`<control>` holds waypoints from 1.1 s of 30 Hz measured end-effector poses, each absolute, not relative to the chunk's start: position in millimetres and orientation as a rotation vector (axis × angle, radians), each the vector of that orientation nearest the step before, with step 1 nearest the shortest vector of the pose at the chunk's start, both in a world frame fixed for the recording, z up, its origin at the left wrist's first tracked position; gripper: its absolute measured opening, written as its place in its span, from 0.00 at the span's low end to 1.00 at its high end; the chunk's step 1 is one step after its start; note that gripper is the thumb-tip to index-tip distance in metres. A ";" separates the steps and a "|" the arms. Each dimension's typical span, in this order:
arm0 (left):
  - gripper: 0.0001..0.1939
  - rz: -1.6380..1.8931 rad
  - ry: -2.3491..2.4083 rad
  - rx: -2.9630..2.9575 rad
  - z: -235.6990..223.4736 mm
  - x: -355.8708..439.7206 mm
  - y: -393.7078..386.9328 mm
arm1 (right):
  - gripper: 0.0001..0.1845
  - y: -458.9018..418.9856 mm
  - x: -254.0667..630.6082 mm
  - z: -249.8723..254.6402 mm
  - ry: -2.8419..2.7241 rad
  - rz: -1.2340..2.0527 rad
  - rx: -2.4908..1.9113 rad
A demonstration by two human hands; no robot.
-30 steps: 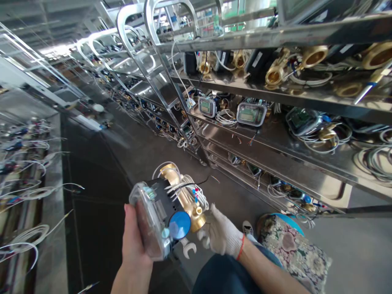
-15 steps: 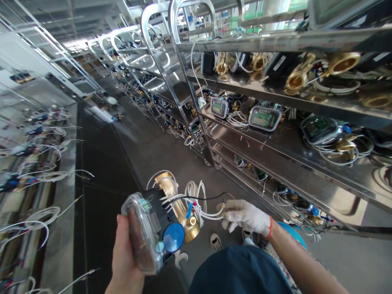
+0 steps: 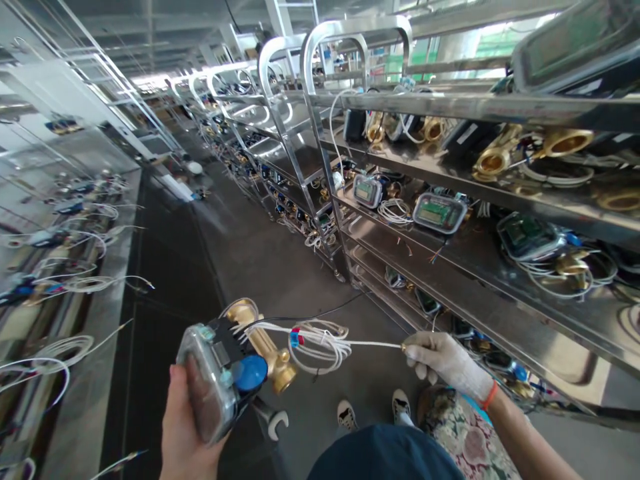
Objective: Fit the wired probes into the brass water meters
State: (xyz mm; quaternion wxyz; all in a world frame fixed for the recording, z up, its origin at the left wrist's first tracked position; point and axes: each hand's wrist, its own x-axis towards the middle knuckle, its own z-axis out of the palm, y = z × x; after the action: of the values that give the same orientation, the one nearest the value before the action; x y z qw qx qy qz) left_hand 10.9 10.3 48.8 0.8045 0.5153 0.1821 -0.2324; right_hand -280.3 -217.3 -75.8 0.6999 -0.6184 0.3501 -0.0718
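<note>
My bare left hand is wrapped round the clear housing of a meter, held tilted at the lower left. A blue round cap and a brass pipe body belong to it. From the meter hangs a coil of white cable with red and blue tags. In a white glove with an orange cuff, my right hand pinches the brass-coloured end of one cable, which runs straight from the coil. A thin black wire trails above the coil.
An open-ended wrench is visible below the meter. Steel rack shelves carrying several meters stand to the right. At left, a bench holds coiled cables and meters. A floral-covered seat is beside my feet.
My right hand has moved right with the cable end, and the cable now runs straight. The meter in my left hand has shifted left. The view has tilted up slightly.
</note>
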 end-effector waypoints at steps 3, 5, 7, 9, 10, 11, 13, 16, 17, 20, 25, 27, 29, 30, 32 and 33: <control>0.17 -0.579 0.348 1.195 37.6 16.0 30.7 | 0.19 -228.4 -278.8 -67.0 0.856 -0.287 -1.461; 0.11 -0.741 0.275 1.274 31.7 13.2 45.1 | 0.17 -236.2 -269.0 -52.9 0.852 -0.391 -1.516; 0.12 -0.898 0.211 1.339 31.1 4.5 53.7 | 0.16 -241.4 -254.6 -32.3 0.774 -0.467 -1.542; 0.16 -1.046 0.111 1.372 36.6 -8.4 53.0 | 0.15 -240.7 -239.0 -8.1 0.641 -0.478 -1.541; 0.18 -1.136 0.022 1.367 41.0 -15.3 49.3 | 0.15 -237.9 -231.9 4.3 0.559 -0.454 -1.533; 0.20 -1.237 -0.088 1.349 45.7 -22.0 44.0 | 0.14 -233.7 -225.5 16.1 0.474 -0.416 -1.526; 0.26 -1.448 -0.362 1.272 53.8 -33.2 30.7 | 0.12 -222.6 -215.9 36.9 0.317 -0.318 -1.535; 0.35 -1.679 -0.777 1.167 58.1 -42.8 13.1 | 0.08 -206.2 -207.9 57.9 0.148 -0.213 -1.644; 0.36 -1.709 -0.860 1.182 57.6 -44.4 9.2 | 0.07 -202.1 -206.4 62.0 0.093 -0.193 -1.694; 0.36 -1.710 -0.994 1.275 54.2 -46.6 3.6 | 0.06 -196.4 -205.0 67.5 -0.049 -0.132 -1.825; 0.31 -1.713 -1.121 1.289 55.1 -47.2 4.1 | 0.07 -203.2 -212.0 63.7 -0.106 -0.200 -2.212; 0.30 -1.685 -1.135 1.324 56.6 -47.9 5.6 | 0.09 -206.7 -216.3 61.7 -0.161 -0.261 -2.372; 0.30 -1.661 -1.147 1.360 57.2 -49.2 7.3 | 0.10 -209.2 -220.2 61.2 -0.229 -0.297 -2.466; 0.31 -1.654 -1.149 1.375 57.1 -50.0 8.2 | 0.10 -210.0 -221.8 61.7 -0.258 -0.291 -2.486; 0.32 -1.654 -1.153 1.395 56.6 -51.5 9.8 | 0.10 -211.0 -224.8 64.0 -0.286 -0.247 -2.489; 0.32 -1.650 -1.156 1.401 56.3 -52.2 10.6 | 0.09 -211.3 -226.1 65.5 -0.287 -0.222 -2.481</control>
State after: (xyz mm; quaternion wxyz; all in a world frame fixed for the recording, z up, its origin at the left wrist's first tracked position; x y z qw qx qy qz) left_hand -52.2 10.6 56.3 0.3370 0.5374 -0.4435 -0.6331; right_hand -226.1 -211.3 65.5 0.3119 -0.9401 -0.1088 -0.0841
